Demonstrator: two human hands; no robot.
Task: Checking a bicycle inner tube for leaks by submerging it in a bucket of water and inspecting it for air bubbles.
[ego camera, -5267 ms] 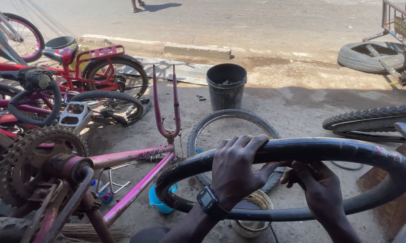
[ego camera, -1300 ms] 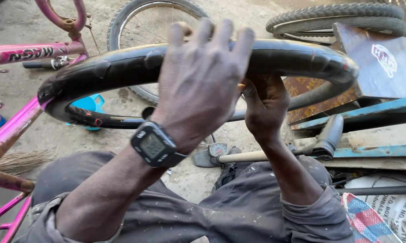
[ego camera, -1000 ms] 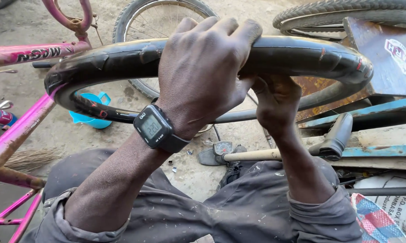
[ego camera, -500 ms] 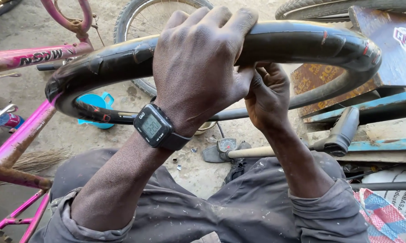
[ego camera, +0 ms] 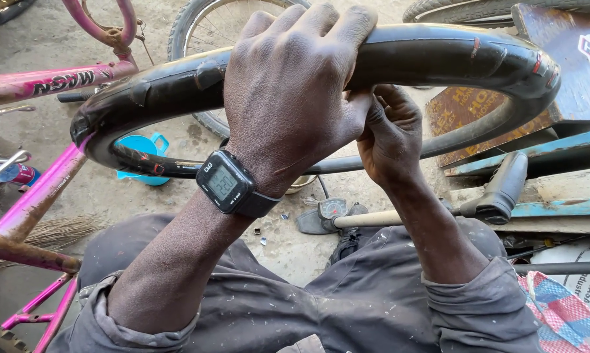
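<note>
Tube (ego camera: 439, 55) check: you're gripping it w/ both hands.
Black, inflated, scuffed rubber; left hand (ego camera: 288, 98) is wrapping over top, right hand (ego camera: 386, 134) is pinching underneath.

Bright daylight falls from above and slightly ahead; it glints off the top of the black inner tube (ego camera: 439, 55) and picks out the knuckles of the left hand (ego camera: 288, 91); the right hand (ego camera: 386, 134), tucked beneath the tube, sits in soft shade; the dusty ground (ego camera: 79, 196) is evenly lit, with faint shadows under the pink bicycle frame (ego camera: 40, 189); focus is sharp throughout; lines bend mildly toward the picture's corners.
</note>
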